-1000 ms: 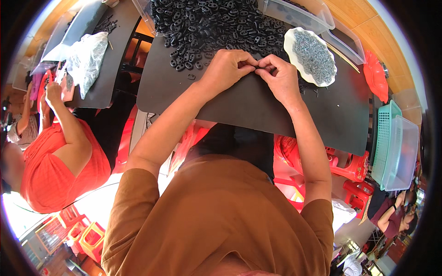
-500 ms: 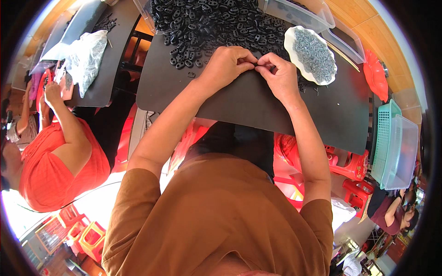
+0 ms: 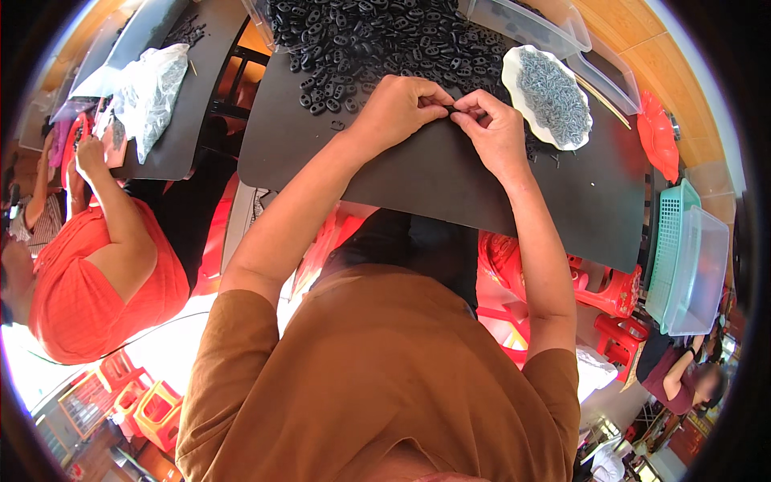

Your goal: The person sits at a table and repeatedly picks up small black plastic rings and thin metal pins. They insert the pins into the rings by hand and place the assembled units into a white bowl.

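Above the dark table [image 3: 321, 161], my left hand [image 3: 399, 112] and my right hand [image 3: 495, 135] meet fingertip to fingertip. Both are closed in a pinch on a small black piece [image 3: 454, 110], mostly covered by the fingers. Just beyond them spreads a heap of small black oval pieces [image 3: 385, 40] with two holes each. Right of my right hand stands a white scalloped dish [image 3: 514, 80] full of small grey screw-like pins [image 3: 554, 100]. A few loose pins [image 3: 556, 159] lie by the dish's near edge.
Clear plastic bins [image 3: 546, 24] stand behind the heap. A red dish [image 3: 657, 136] and a green basket [image 3: 668, 249] are at the right. Left, a person in red [image 3: 112, 281] works at another table with a plastic bag [image 3: 152, 92]. Red stools [image 3: 618, 337] stand below.
My hands keep pinching the small piece and have shifted slightly; the right hand's fingers have turned a little. The whole view has moved a little.
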{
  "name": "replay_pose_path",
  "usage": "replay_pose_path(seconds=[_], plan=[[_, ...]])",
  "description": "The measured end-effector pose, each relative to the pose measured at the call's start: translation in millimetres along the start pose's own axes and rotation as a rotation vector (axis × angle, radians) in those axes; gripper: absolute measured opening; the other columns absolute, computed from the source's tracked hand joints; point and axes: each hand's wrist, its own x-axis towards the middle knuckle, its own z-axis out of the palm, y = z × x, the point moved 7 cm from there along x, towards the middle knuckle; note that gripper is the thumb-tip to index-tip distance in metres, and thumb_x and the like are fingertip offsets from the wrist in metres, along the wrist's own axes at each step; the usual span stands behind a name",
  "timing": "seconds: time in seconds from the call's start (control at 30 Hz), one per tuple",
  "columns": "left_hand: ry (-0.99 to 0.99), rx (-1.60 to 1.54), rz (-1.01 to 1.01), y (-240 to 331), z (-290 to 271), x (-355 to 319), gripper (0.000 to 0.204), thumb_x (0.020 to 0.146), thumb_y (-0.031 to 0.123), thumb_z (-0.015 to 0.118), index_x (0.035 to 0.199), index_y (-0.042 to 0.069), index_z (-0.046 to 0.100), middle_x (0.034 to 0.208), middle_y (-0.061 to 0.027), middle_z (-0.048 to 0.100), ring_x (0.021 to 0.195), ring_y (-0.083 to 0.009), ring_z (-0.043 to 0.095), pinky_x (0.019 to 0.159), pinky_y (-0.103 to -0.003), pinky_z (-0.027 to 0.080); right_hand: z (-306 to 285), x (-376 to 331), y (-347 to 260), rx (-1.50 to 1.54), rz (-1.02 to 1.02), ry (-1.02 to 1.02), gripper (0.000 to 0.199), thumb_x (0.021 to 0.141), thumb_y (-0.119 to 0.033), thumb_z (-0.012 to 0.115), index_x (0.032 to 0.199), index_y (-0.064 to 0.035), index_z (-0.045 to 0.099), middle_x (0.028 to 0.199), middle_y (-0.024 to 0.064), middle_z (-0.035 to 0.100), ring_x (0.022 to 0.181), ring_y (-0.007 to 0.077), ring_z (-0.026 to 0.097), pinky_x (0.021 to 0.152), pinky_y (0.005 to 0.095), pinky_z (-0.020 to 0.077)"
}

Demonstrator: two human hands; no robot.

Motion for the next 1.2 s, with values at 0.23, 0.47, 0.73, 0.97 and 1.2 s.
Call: replay_pose_path(seconds=[0.23, 0.47, 0.73, 0.97, 1.2], plan=[[-0.011, 0.001, 0.006, 1.2, -0.2, 0.2, 0.017, 0.082, 0.009, 0.073, 0.097, 0.002, 0.074, 0.084, -0.0087, 0.073, 0.075, -0.0133, 0.069, 0.071, -0.027, 0.055, -2.0, 0.1, -1.3, -0.063, -0.035, -0.002, 0.016, 0.077, 0.0, 0.075, 0.09, -0.0015, 0.066, 0.077, 0.0067, 0.068, 0.067, 0.0126, 0.061, 0.064, 0.0269, 0.0498], [-0.025, 0.002, 0.001, -0.3, 2.6, 1.3, 0.02, 0.082, 0.006, 0.072, 0.102, 0.003, 0.072, 0.085, -0.0078, 0.073, 0.076, -0.013, 0.069, 0.073, -0.027, 0.055, -3.0, 1.5, 2.3, -0.067, -0.004, -0.013, 0.015, 0.077, 0.0, 0.075, 0.09, -0.0017, 0.067, 0.08, 0.0069, 0.07, 0.071, 0.0137, 0.064, 0.067, 0.0272, 0.0514], [-0.011, 0.058, 0.035, 2.2, 3.7, 0.3, 0.025, 0.083, 0.005, 0.071, 0.107, 0.004, 0.069, 0.086, -0.0069, 0.073, 0.076, -0.0136, 0.069, 0.072, -0.027, 0.056, -2.0, 0.2, 2.9, -0.052, 0.011, -0.014, 0.016, 0.079, 0.0, 0.074, 0.094, -0.0036, 0.069, 0.081, 0.0046, 0.071, 0.073, 0.01, 0.064, 0.068, 0.0241, 0.0513], [0.008, 0.119, 0.105, 3.1, 5.1, -0.4, 0.023, 0.082, 0.005, 0.071, 0.105, 0.004, 0.068, 0.085, -0.0085, 0.072, 0.075, -0.0165, 0.069, 0.071, -0.03, 0.056, -1.5, 0.7, 6.1, -0.039, -0.003, -0.028, 0.016, 0.079, 0.0, 0.074, 0.094, -0.0039, 0.07, 0.081, 0.0039, 0.072, 0.071, 0.0087, 0.063, 0.066, 0.0234, 0.0504], [0.018, 0.147, 0.137, 7.1, 3.8, -0.8, 0.021, 0.083, 0.004, 0.069, 0.104, 0.005, 0.068, 0.087, -0.0098, 0.072, 0.08, -0.0212, 0.069, 0.074, -0.033, 0.055, -2.5, 1.0, 3.0, -0.061, 0.006, -0.017, 0.016, 0.079, -0.001, 0.074, 0.094, -0.0045, 0.07, 0.08, 0.0031, 0.072, 0.071, 0.0082, 0.063, 0.066, 0.0231, 0.0501]])
